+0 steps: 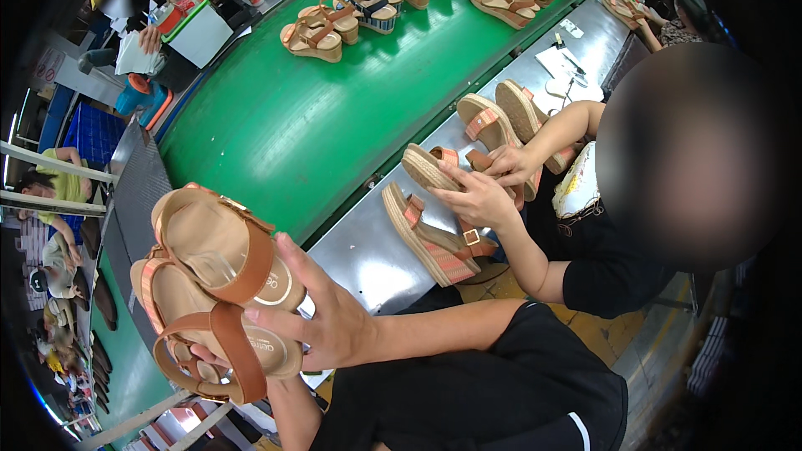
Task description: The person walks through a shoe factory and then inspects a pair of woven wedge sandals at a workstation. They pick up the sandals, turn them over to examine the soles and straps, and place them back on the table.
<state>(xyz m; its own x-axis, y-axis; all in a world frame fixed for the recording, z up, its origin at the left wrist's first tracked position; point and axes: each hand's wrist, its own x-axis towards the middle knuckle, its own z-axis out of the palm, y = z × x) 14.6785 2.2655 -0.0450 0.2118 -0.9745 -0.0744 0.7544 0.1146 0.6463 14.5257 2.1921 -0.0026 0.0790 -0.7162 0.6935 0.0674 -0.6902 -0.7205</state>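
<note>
A pair of brown-strapped wedge sandals with orange woven toe bands is held up close at the lower left. My right hand point(330, 317) grips the heel ends; one finger lies along the upper sandal point(213, 238), another touches the lower sandal point(180, 292). My left hand point(209, 357) is mostly hidden behind the lower sandal, its fingertips showing through the ankle strap loop. It holds that sandal from below. The sandals lie side by side, insoles facing me.
A green conveyor belt point(242, 134) carries rows of sandals point(313, 38). Along it runs a metal ledge point(351, 259). There a co-worker's hands point(480, 196) handle a sandal point(426, 169) among several others. A white bin point(200, 33) stands across the belt.
</note>
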